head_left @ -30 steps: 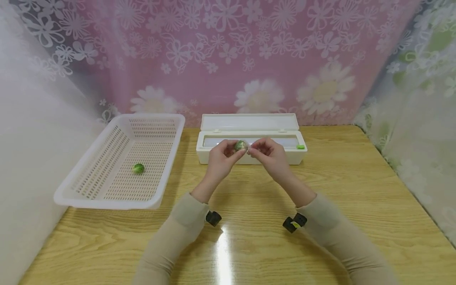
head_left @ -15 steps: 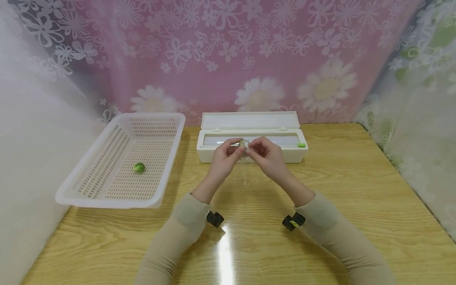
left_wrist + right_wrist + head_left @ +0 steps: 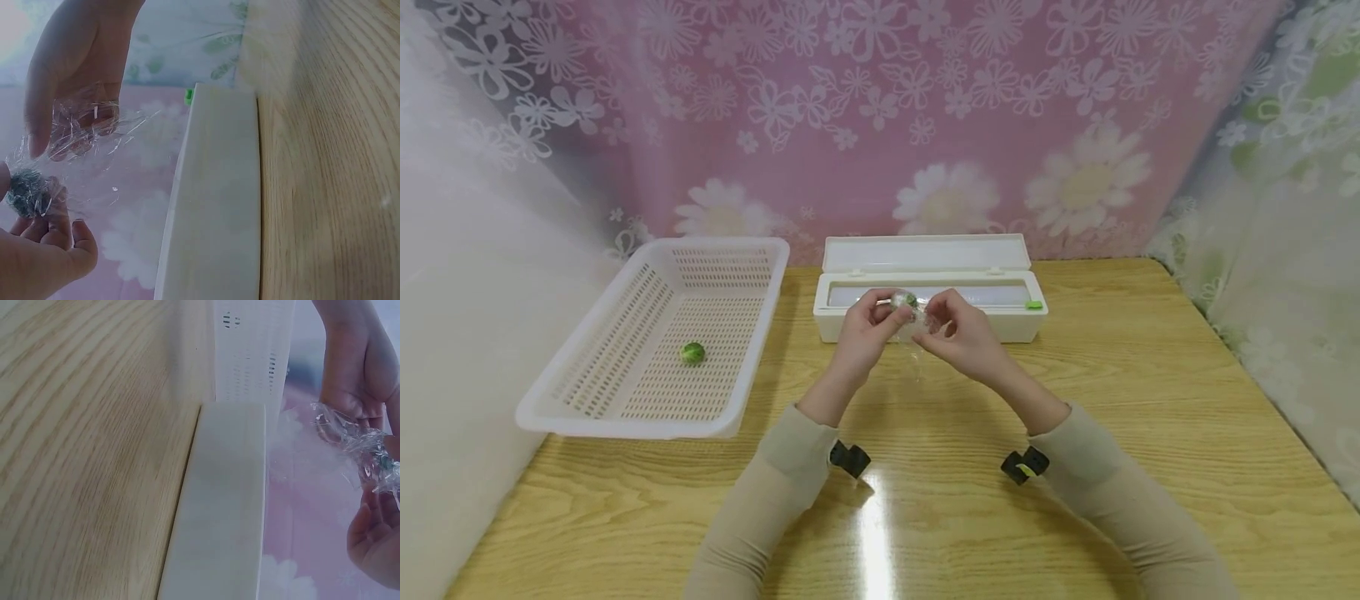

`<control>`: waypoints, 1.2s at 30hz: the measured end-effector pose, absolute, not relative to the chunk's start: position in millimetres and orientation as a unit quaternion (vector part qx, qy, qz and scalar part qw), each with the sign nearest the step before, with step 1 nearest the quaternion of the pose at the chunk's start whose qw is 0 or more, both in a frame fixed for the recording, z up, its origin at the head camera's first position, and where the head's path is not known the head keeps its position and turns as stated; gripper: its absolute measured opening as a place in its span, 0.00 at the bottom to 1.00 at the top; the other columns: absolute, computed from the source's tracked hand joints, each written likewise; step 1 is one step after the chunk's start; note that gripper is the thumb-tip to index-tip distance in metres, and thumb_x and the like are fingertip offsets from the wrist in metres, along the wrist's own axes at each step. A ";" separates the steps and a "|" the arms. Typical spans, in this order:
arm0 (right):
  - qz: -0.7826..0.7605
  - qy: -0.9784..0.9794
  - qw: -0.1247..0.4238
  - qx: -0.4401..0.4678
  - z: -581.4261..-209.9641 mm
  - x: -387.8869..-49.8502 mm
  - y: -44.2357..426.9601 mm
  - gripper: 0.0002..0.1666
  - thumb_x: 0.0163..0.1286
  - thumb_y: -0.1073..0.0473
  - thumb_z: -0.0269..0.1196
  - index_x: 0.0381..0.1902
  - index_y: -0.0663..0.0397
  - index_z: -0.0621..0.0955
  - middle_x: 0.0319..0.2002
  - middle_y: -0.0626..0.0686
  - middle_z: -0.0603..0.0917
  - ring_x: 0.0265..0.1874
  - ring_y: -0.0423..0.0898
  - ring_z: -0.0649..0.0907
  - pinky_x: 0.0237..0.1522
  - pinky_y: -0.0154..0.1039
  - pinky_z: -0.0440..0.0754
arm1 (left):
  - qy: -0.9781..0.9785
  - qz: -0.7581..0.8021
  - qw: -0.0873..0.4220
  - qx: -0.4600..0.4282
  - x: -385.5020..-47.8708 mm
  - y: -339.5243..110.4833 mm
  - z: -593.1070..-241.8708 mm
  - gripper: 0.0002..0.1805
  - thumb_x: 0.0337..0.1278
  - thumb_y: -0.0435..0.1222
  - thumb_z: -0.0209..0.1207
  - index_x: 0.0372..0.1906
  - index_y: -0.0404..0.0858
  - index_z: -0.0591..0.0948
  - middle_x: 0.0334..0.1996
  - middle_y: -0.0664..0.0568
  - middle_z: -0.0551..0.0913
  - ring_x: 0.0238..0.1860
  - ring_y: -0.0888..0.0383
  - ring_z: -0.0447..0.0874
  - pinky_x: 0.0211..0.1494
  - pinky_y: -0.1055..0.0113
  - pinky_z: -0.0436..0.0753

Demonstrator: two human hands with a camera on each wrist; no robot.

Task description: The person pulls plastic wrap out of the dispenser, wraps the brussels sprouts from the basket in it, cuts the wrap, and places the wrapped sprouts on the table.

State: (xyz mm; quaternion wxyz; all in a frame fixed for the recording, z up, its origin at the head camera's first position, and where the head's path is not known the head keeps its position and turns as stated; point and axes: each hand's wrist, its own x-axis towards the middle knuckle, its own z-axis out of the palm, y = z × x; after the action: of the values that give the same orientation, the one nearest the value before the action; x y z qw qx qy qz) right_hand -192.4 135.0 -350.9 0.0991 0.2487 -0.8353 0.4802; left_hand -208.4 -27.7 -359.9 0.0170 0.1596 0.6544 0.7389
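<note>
In the head view, a Brussels sprout (image 3: 906,298) wrapped in clear cling film (image 3: 917,317) is held up before the long white box. My left hand (image 3: 867,333) grips the wrapped sprout between thumb and fingers. Just to its right, my right hand (image 3: 964,333) has bent fingers at the film's loose side, with thumb and index finger apart. The left wrist view shows the crumpled cling film (image 3: 87,125) stretching from the sprout (image 3: 28,190) to the right hand's fingers. A bare Brussels sprout (image 3: 692,353) lies in the white basket (image 3: 751,367) at left.
The white cling film box (image 3: 842,327) stands at the back of the wooden table (image 3: 940,517), its lid (image 3: 925,252) raised. A green slider (image 3: 1033,305) sits at the box's right end. Flowered curtains (image 3: 865,167) hang behind and on both sides.
The film-wrapped sprout has turned between my fingers and shifted slightly left. My right hand's thumb and index finger have spread apart from it. The loose film hangs below my hands.
</note>
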 end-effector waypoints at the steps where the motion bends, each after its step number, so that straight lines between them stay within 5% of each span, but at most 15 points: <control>1: 0.476 -0.838 0.099 0.249 -351.0 -192.9 135.8 0.12 0.56 0.65 0.63 0.35 0.61 0.70 0.28 0.53 0.76 0.28 0.45 0.75 0.30 0.39 0.74 | 0.658 0.735 0.015 0.160 -208.8 -28.1 -360.3 0.17 0.55 0.31 0.54 0.50 0.29 0.71 0.36 0.44 0.78 0.36 0.60 0.77 0.40 0.66 0.75; 6: 0.518 -0.814 0.080 0.251 -349.5 -195.5 140.6 0.04 0.61 0.66 0.57 0.33 0.63 0.75 0.28 0.55 0.78 0.27 0.46 0.78 0.29 0.39 0.77 | 0.666 0.729 0.022 0.155 -210.7 -29.9 -362.2 0.17 0.58 0.33 0.52 0.50 0.27 0.72 0.40 0.46 0.74 0.34 0.62 0.74 0.37 0.70 0.74; 18: 0.582 -0.783 0.034 0.218 -350.2 -202.0 146.0 0.08 0.62 0.64 0.57 0.37 0.65 0.75 0.30 0.56 0.77 0.28 0.44 0.78 0.31 0.36 0.78 | 0.630 0.747 0.094 0.189 -208.2 -33.1 -364.4 0.15 0.65 0.34 0.43 0.50 0.28 0.68 0.30 0.54 0.73 0.29 0.64 0.70 0.33 0.71 0.71; 25: 0.542 -0.792 -0.002 0.282 -353.8 -201.3 146.5 0.23 0.64 0.64 0.55 0.57 0.61 0.68 0.47 0.57 0.72 0.41 0.50 0.73 0.39 0.41 0.75 | 0.659 0.703 0.134 0.231 -206.9 -35.5 -367.0 0.22 0.61 0.33 0.49 0.60 0.33 0.65 0.45 0.47 0.72 0.40 0.59 0.73 0.42 0.66 0.74; 29: 0.541 -0.783 -0.004 0.306 -353.1 -200.3 145.8 0.21 0.64 0.65 0.54 0.56 0.64 0.69 0.50 0.59 0.72 0.44 0.52 0.72 0.42 0.43 0.76 | 0.654 0.710 0.111 0.238 -207.2 -34.1 -367.9 0.24 0.59 0.30 0.51 0.60 0.34 0.62 0.45 0.43 0.73 0.41 0.57 0.74 0.48 0.60 0.74; 36: 0.578 -0.775 0.016 0.256 -352.5 -200.3 145.9 0.14 0.62 0.65 0.57 0.44 0.66 0.74 0.41 0.59 0.76 0.36 0.48 0.77 0.36 0.44 0.79 | 0.714 0.668 0.042 0.206 -201.0 -32.3 -359.6 0.13 0.54 0.30 0.56 0.43 0.30 0.70 0.40 0.45 0.76 0.39 0.59 0.73 0.43 0.64 0.74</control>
State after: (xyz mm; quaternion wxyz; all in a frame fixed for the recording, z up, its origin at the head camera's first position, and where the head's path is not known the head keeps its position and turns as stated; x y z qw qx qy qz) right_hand -200.3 145.9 -352.5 0.0163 0.2560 -0.7746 0.5781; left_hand -201.0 -32.3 -359.6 0.0418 0.2063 0.7141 0.6676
